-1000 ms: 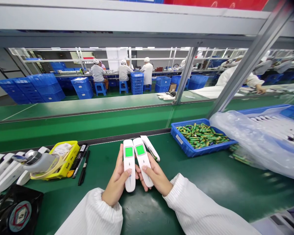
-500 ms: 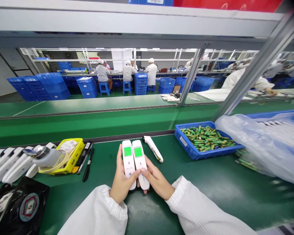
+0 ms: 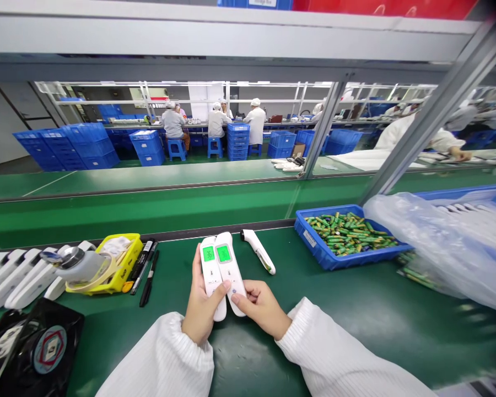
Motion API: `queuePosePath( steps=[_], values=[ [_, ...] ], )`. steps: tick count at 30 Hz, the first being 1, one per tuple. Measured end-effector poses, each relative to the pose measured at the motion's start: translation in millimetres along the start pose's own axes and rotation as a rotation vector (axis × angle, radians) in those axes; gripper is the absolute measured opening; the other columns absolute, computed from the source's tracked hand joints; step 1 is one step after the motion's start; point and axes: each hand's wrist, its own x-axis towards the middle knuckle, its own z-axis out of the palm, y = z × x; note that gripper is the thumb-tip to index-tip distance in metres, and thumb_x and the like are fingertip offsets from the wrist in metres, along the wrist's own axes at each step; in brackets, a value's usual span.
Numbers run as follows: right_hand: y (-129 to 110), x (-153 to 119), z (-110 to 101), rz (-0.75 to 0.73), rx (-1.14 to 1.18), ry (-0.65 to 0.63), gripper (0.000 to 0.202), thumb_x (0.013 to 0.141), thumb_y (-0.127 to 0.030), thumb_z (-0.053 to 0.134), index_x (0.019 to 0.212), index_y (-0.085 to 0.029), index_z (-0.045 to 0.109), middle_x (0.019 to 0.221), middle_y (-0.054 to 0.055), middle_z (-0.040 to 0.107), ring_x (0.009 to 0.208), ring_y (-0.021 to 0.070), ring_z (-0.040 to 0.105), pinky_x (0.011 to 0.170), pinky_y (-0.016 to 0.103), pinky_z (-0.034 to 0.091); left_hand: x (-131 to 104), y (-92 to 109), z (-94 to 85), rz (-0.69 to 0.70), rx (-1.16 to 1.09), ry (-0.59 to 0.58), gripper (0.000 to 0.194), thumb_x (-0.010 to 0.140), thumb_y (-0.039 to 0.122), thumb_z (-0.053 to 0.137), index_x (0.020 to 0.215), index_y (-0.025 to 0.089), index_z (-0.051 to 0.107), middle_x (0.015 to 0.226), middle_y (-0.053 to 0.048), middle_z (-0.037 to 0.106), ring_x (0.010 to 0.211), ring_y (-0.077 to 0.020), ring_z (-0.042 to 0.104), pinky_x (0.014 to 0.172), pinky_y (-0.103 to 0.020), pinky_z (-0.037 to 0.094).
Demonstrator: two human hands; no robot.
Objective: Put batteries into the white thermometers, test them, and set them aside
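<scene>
Two white infrared thermometers with lit green screens stand side by side above the bench, a left thermometer (image 3: 209,270) and a right thermometer (image 3: 228,264). My left hand (image 3: 201,314) is closed round the left one, its thumb lying across the front at the lower buttons. With the thumb pressed on the lower front of the right thermometer, my right hand (image 3: 267,310) grips its lower end, fingers curled. A third infrared thermometer (image 3: 257,249) lies just beyond them, its handle side open and some green showing inside.
To the right sits a blue tray (image 3: 330,263) of green batteries, beside a clear plastic bag (image 3: 434,242). Leftward are a yellow basket (image 3: 122,278) with a bottle, black markers (image 3: 149,281), more white thermometers (image 3: 20,275) and a black object (image 3: 49,347). Co-workers sit beyond.
Both thermometers have shifted slightly left and lean more to the left. The right hand's fingers have come out from behind and curled at the side. The screen readings look different.
</scene>
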Motion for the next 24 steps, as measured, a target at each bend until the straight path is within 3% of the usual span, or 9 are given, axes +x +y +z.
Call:
queuePosePath(
  steps=[10,16,20,24],
  values=[
    [2.5,-0.5,0.9,-0.015,0.060,-0.001,0.047,0.072,-0.058,0.067,0.077,-0.012,0.062,0.065,0.000,0.052,0.059,0.0106,0.043,0.054,0.024,0.033,-2.1,4.4,2.2,0.045,0.037,-0.030,0.092,0.071,0.028,0.072,0.142,0.036,0.015,0.148,-0.004,0.034,0.122,-0.0235,0.048,0.092,-0.029,0.045],
    [-1.8,-3.0,3.9,-0.097,0.010,-0.013,0.042,0.080,-0.052,0.060,0.090,-0.012,0.065,0.076,0.004,0.061,0.070,0.0163,0.052,0.065,0.028,0.041,-1.7,4.6,1.4,0.031,0.016,-0.012,0.093,0.070,0.026,0.073,0.142,0.035,0.015,0.149,-0.005,0.032,0.121,-0.0227,0.048,0.091,-0.027,0.046],
    [-5.8,-4.2,2.9,-0.133,-0.158,0.021,0.043,0.085,-0.052,0.053,0.083,-0.011,0.066,0.070,0.002,0.058,0.065,0.0149,0.049,0.060,0.026,0.039,-1.1,3.1,0.5,0.022,0.022,-0.014,0.092,0.071,0.027,0.072,0.143,0.035,0.014,0.147,-0.006,0.035,0.121,-0.0238,0.049,0.093,-0.032,0.045],
    [-0.7,-4.3,0.9,-0.077,-0.220,-0.014,0.047,0.084,-0.055,0.053,0.073,-0.011,0.062,0.060,-0.001,0.049,0.055,0.0105,0.039,0.052,0.023,0.031,-2.5,1.4,1.3,0.016,0.033,-0.025,0.092,0.071,0.027,0.071,0.143,0.034,0.014,0.146,-0.007,0.037,0.122,-0.0252,0.048,0.093,-0.034,0.046]
  ],
)
